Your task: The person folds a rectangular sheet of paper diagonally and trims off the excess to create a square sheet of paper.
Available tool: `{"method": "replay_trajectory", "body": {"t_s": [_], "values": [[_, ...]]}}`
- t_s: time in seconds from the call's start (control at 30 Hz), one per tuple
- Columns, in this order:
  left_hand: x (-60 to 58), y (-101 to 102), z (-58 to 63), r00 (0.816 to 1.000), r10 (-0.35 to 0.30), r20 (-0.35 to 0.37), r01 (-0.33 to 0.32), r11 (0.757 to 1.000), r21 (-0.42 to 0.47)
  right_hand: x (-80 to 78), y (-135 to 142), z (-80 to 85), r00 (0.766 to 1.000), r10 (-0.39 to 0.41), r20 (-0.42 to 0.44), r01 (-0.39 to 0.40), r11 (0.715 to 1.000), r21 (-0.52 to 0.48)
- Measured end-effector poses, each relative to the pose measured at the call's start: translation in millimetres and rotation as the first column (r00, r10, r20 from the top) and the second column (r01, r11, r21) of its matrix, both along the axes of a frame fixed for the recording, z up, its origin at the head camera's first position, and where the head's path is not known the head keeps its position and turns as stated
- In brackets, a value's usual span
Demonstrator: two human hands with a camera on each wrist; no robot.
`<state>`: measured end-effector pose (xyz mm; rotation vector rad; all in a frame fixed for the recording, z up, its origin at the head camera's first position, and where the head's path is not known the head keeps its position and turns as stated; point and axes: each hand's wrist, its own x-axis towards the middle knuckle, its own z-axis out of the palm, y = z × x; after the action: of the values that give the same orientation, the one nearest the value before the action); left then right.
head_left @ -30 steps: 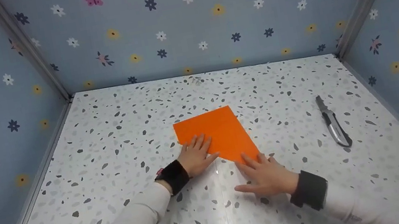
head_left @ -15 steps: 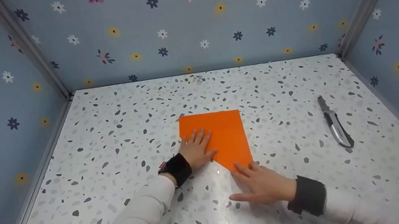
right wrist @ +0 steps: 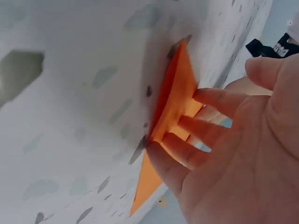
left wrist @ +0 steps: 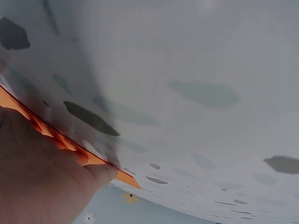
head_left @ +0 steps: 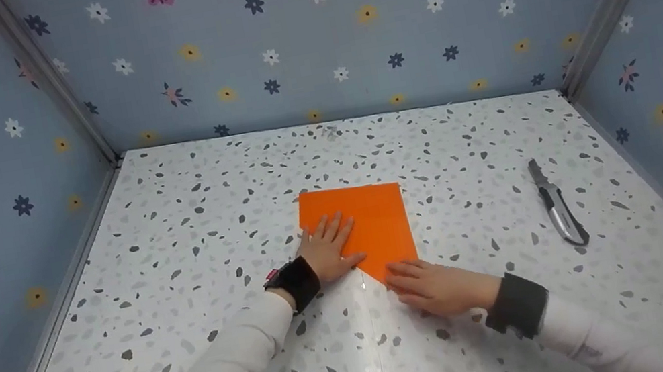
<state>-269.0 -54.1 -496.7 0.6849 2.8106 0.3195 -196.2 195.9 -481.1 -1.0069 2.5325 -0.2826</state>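
A folded sheet of orange paper (head_left: 374, 216) lies in the middle of the table in the head view. My left hand (head_left: 329, 256) rests spread on its left edge, fingers straight. At the near right corner, my right hand (head_left: 441, 287) touches the paper with extended fingertips. The right wrist view catches the paper (right wrist: 176, 105) from its edge, with a fold slightly raised off the table and the right hand's fingers pressing along it. In the left wrist view, only a thin strip of paper (left wrist: 125, 178) shows past the left hand (left wrist: 49, 179).
A grey and black utility knife (head_left: 559, 207) lies on the right side of the speckled white table (head_left: 202, 188). Blue flower-patterned panels (head_left: 307, 47) close off the back and both sides.
Paper turned counterclockwise, bringing its far edge nearly level. The right hand first drew slightly nearer the body, then laid its fingers together on the near corner. The left hand stayed on the paper.
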Motion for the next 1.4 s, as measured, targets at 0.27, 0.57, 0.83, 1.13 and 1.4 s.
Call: {"method": "replay_trajectory", "body": {"t_s": [0.27,0.57,0.83,1.13,1.4], "values": [[-1.9,1,-4.4,1.0,0.0,0.005,0.0,0.999,-0.04,-34.1,9,-10.5,0.99,-0.126,-0.061,0.129,0.99,0.06],[-2.7,0,-4.5,1.0,-0.016,0.004,0.016,0.999,-0.051,-62.5,18,-10.0,0.974,-0.201,-0.101,0.211,0.971,0.108],[-7.6,0,-11.1,1.0,0.001,0.015,0.0,0.998,-0.07,-76.7,32,-9.9,0.98,-0.169,-0.104,0.177,0.981,0.075],[-6.4,0,-8.1,0.999,-0.011,0.038,0.014,0.997,-0.082,-77.5,37,-9.3,0.985,-0.154,-0.081,0.161,0.983,0.085],[-2.5,0,-3.9,0.999,-0.007,0.034,0.01,0.995,-0.097,-74.2,35,-10.2,0.987,-0.125,-0.098,0.135,0.985,0.106]]}}
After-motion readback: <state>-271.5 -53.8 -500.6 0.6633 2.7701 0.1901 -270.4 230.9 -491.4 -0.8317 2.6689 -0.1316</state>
